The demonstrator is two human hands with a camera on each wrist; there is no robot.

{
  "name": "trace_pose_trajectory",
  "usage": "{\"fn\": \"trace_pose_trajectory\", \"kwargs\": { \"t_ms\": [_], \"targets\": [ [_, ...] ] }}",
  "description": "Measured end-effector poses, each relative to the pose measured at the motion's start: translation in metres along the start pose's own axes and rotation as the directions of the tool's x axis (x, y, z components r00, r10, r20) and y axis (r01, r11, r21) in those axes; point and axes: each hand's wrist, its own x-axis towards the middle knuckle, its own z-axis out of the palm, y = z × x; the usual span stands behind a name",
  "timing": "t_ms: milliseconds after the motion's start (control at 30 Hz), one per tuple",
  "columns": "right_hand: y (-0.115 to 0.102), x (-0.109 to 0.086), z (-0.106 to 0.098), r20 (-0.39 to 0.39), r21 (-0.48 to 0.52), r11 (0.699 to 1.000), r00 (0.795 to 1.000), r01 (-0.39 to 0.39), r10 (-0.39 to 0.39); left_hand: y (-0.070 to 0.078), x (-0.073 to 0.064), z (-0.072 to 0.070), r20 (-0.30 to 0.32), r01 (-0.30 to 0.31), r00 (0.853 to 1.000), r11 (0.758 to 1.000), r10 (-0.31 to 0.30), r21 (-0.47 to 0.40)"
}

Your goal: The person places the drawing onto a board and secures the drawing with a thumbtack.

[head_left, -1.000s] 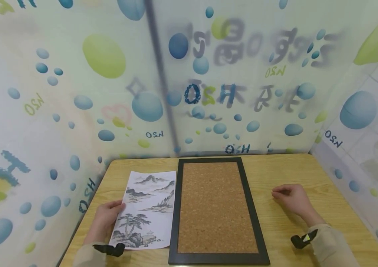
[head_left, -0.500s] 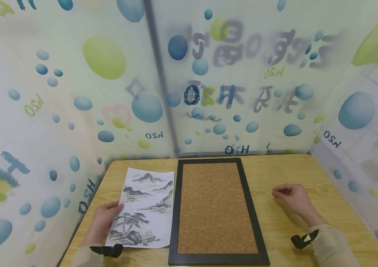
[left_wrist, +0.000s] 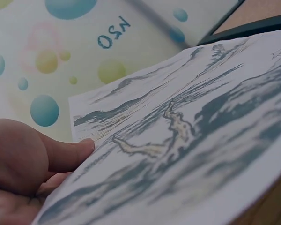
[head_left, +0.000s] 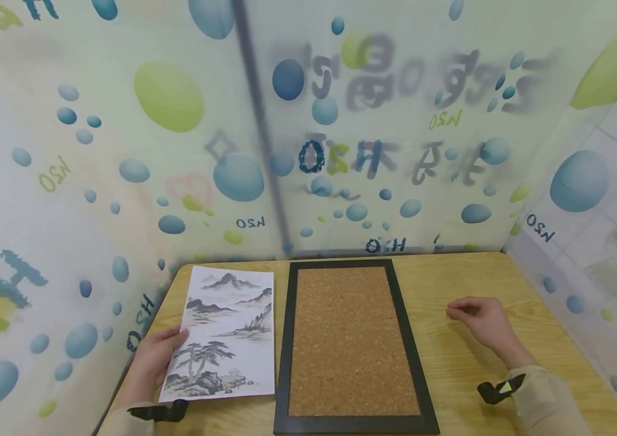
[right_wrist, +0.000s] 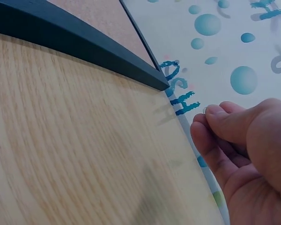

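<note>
My left hand [head_left: 151, 363] pinches the left edge of a sheet of paper [head_left: 254, 363] printed with an ink landscape of mountains and pines. In the left wrist view, the thumb [left_wrist: 72, 153] lies on top of the picture and the sheet appears raised off the table. Right of the paper lies a cork board [head_left: 352, 339] in a black frame [head_left: 414, 339]. Beyond its right side is my right hand [head_left: 482, 324], thumb and fingertips together. A tiny clear-edged thing [right_wrist: 205, 109] shows at those fingertips, too small to name; the curled fingers hide the rest.
Beneath everything is a light wooden table [head_left: 461, 272]. A patterned fabric wall [head_left: 422, 121] rises at its far edge and along both sides. Each wrist carries a small black camera mount, such as the right one [head_left: 499, 390].
My left hand has moved left with the paper, which now stands apart from the frame, its far edge farther back. My right hand has hardly moved; the cork board stays put.
</note>
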Motion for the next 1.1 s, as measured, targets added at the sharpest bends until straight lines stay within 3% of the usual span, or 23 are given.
{"fn": "trace_pose_trajectory", "kwargs": {
  "t_ms": [100,333,767,1100],
  "targets": [
    [0.0,0.001,-0.002,-0.012,0.008,1.0,1.0,0.01,-0.01,0.001,-0.001,-0.003,-0.019,0.017,1.0,0.999,-0.017,-0.033],
    [0.003,0.004,-0.007,-0.047,0.025,0.999,0.998,0.029,-0.028,0.006,-0.002,-0.005,0.007,0.039,0.999,0.994,-0.038,-0.101],
    [-0.009,0.013,-0.015,-0.1,0.097,0.994,0.994,0.043,-0.033,0.018,-0.01,0.007,0.037,0.018,0.999,0.988,-0.012,-0.155],
    [-0.021,0.019,-0.021,-0.082,0.146,0.989,0.996,0.03,-0.018,0.025,-0.014,0.018,0.061,-0.016,0.998,0.988,0.026,-0.154]
  ]
}}
